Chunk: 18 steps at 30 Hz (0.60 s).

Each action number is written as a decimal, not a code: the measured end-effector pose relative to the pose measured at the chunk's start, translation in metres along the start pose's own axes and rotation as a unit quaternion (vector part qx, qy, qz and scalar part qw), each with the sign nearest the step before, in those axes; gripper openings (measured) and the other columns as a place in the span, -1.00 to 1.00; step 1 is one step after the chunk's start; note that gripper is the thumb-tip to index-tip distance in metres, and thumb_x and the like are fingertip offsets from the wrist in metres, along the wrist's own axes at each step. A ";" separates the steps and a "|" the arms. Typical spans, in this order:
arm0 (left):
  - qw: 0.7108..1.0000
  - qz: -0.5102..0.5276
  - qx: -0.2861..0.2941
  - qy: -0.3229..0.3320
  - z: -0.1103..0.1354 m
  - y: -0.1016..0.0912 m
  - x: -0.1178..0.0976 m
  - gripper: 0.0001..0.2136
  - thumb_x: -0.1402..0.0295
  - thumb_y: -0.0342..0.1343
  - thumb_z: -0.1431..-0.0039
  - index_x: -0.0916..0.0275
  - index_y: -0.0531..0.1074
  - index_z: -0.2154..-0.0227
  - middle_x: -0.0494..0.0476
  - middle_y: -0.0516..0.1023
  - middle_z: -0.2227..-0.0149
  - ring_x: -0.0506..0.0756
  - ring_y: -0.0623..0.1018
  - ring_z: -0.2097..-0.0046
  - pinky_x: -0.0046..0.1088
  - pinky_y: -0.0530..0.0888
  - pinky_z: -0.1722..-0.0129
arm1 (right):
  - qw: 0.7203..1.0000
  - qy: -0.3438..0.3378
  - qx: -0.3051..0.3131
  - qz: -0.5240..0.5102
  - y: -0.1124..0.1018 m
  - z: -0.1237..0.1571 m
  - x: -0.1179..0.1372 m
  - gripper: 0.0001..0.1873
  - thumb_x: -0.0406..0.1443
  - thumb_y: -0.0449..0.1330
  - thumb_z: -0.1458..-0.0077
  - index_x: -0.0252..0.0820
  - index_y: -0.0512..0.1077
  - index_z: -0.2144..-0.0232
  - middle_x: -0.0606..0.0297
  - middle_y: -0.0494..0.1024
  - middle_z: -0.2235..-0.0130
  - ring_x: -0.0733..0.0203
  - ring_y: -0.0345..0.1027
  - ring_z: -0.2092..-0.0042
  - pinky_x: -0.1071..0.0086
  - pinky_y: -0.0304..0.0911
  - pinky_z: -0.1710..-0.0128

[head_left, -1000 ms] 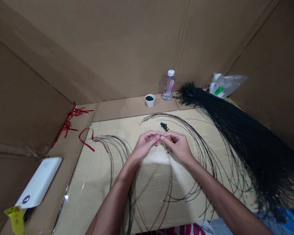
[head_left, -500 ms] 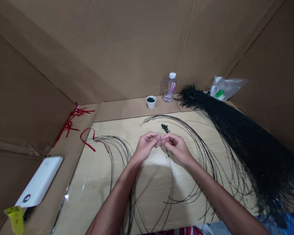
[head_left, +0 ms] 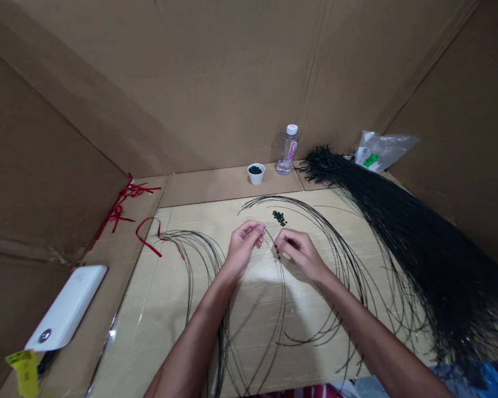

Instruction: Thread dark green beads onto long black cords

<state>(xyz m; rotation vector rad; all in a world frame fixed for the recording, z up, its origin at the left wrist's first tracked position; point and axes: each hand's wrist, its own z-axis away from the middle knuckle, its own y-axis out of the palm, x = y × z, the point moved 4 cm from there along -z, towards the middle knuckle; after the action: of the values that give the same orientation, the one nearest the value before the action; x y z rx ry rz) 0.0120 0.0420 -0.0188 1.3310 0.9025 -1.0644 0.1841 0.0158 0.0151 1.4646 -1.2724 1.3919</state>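
- left hand point(head_left: 243, 249): palm turned inward, fingers curled, thumb tip meeting the forefinger tip in a pinch
- right hand point(head_left: 299, 255): fingers bent forward and down, thumb tucked beneath them, fingertips point(head_left: 280, 237) pointing toward the left hand's fingers
- the two hands: near each other, not touching, a narrow gap between their fingers
- left forearm point(head_left: 195, 337) and right forearm point(head_left: 375, 337): both bare, angling inward from the lower corners, wrists gently bent

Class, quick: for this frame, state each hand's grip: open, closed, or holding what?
Left hand: closed, pinching a thin black strand.
Right hand: loosely curled beside the strand; cannot tell whether it holds anything.
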 end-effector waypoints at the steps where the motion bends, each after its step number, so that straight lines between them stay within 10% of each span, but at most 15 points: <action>1: 1.000 -0.002 0.003 0.000 0.000 0.000 0.000 -0.78 0.18 0.39 -0.21 0.24 0.61 0.27 0.06 0.54 0.34 -0.01 0.44 0.38 -0.48 0.38 0.34 | 1.000 0.003 -0.024 0.004 -0.002 0.000 -0.001 -0.66 -0.15 0.19 -0.31 -0.13 0.40 0.50 0.35 0.36 0.49 0.21 0.16 0.42 0.31 0.05 0.38; 14: 0.995 -0.082 0.045 -0.025 0.001 0.011 -0.005 -0.73 0.16 0.39 -0.15 0.27 0.64 0.25 0.15 0.65 0.28 0.02 0.50 0.37 -0.42 0.44 0.32 | 0.993 0.028 -0.112 -0.015 0.006 -0.003 -0.017 -0.81 -0.18 0.27 -0.22 -0.13 0.48 0.40 0.37 0.42 0.47 0.23 0.19 0.44 0.38 0.09 0.44; 18: 0.967 -0.251 0.021 0.038 -0.016 0.010 -0.011 -0.87 0.40 0.24 -0.20 0.24 0.63 0.21 0.15 0.65 0.27 0.07 0.53 0.35 -0.37 0.45 0.28 | 0.983 0.034 -0.179 -0.015 0.000 -0.004 -0.024 -0.86 -0.21 0.27 -0.15 -0.13 0.46 0.39 0.35 0.44 0.45 0.21 0.24 0.41 0.38 0.13 0.42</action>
<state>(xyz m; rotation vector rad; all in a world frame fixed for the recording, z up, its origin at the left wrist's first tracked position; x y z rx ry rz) 0.0199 0.0581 -0.0064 1.2105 1.3261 -1.4299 0.1850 0.0233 -0.0076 1.1750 -1.3679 1.1137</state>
